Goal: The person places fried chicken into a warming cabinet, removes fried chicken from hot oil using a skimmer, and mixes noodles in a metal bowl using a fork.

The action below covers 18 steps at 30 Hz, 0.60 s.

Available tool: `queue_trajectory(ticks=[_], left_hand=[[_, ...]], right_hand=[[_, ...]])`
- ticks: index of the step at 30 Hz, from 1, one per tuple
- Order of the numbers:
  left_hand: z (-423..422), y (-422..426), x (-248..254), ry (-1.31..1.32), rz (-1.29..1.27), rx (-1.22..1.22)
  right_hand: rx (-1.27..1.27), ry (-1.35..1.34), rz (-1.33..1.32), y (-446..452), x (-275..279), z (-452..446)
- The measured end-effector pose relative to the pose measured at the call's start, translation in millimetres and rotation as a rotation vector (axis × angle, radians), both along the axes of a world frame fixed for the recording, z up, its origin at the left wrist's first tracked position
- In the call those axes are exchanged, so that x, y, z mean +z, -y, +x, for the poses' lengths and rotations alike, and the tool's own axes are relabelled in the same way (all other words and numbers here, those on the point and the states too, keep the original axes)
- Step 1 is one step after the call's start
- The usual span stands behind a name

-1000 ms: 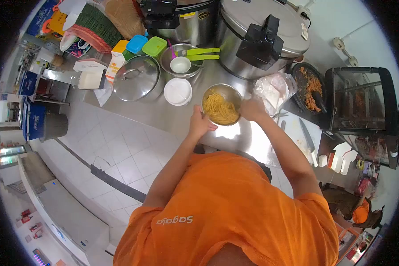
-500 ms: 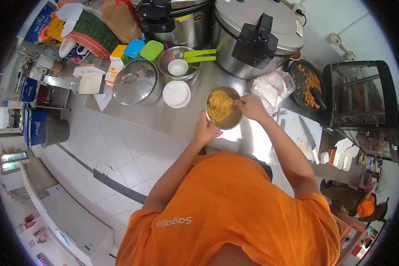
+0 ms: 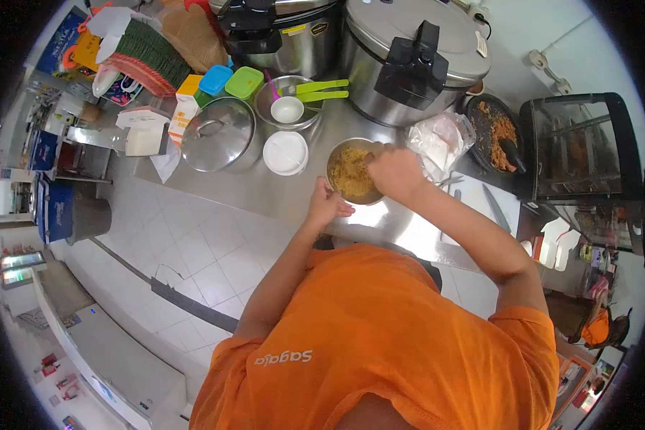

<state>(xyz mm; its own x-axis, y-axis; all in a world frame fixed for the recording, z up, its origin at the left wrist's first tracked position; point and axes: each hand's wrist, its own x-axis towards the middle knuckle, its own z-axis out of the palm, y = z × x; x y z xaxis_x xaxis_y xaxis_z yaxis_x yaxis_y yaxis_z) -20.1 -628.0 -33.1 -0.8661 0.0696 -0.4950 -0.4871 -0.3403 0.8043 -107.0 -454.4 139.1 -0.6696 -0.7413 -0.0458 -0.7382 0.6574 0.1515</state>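
A round metal bowl (image 3: 330, 174) stands near the front edge of the steel counter, with yellow noodles (image 3: 350, 174) in it. My left hand (image 3: 326, 203) grips the bowl's near left side, thumb at the rim and fingers low against the outside. Over the right part of the bowl, my right hand (image 3: 398, 173) is closed with the knuckles up and hides some of the noodles. What its fingers hold is hidden behind them. Just right of that hand lies a clear plastic bag (image 3: 441, 143) with pale contents.
Left of the bowl are a white tub (image 3: 285, 153), a lidded pot (image 3: 218, 135) and a metal basin (image 3: 264, 107) with green-handled tools. Two large cookers (image 3: 416, 57) stand behind. To the right are a stone mortar (image 3: 491, 136) and a knife (image 3: 496, 208) on a white board.
My right hand has moved left and inward over the bowl, turning knuckles up. The noodles have shifted and spread lower, and the bowl has slid slightly left with my left hand.
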Motion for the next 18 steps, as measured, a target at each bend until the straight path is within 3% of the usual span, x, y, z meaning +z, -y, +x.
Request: queue_trajectory(ticks=[2,5,8,11,13,14,15,17,18], left_hand=[[-2.8,5.7,2.1,0.011,-0.046,-0.055],[-3.6,12.2,10.8,-0.030,-0.131,-0.149],[-7.1,18.2,7.4,-0.057,-0.132,-0.138],[-5.2,18.4,1.6,-0.055,-0.068,-0.064],[-3.8,11.2,3.6,-0.052,-0.033,-0.068],[-1.8,7.4,9.7,-0.050,-0.023,-0.091],[-0.5,5.1,13.4,-0.048,-0.016,-0.111],[2.6,4.6,10.6,-0.036,0.004,-0.142],[3.1,7.2,9.8,-0.031,0.012,-0.156]], right_hand=[[0.019,-0.028,-0.061,-10.0,-5.8,-14.9],[-0.027,-0.082,-0.130,-18.5,-56.9,-32.5],[-0.238,0.228,0.051,-44.9,-99.8,-36.8],[-0.479,0.402,0.090,-60.7,-92.8,-7.0],[-0.380,0.493,-0.113,-69.8,-119.1,19.2],[-0.382,0.592,-0.191,-72.7,-158.5,18.8],[-0.420,0.638,-0.449,-67.8,-161.3,25.3],[-0.961,1.237,-0.699,-47.5,-117.2,22.0],[-1.061,1.340,-0.794,-49.2,-114.5,18.4]])
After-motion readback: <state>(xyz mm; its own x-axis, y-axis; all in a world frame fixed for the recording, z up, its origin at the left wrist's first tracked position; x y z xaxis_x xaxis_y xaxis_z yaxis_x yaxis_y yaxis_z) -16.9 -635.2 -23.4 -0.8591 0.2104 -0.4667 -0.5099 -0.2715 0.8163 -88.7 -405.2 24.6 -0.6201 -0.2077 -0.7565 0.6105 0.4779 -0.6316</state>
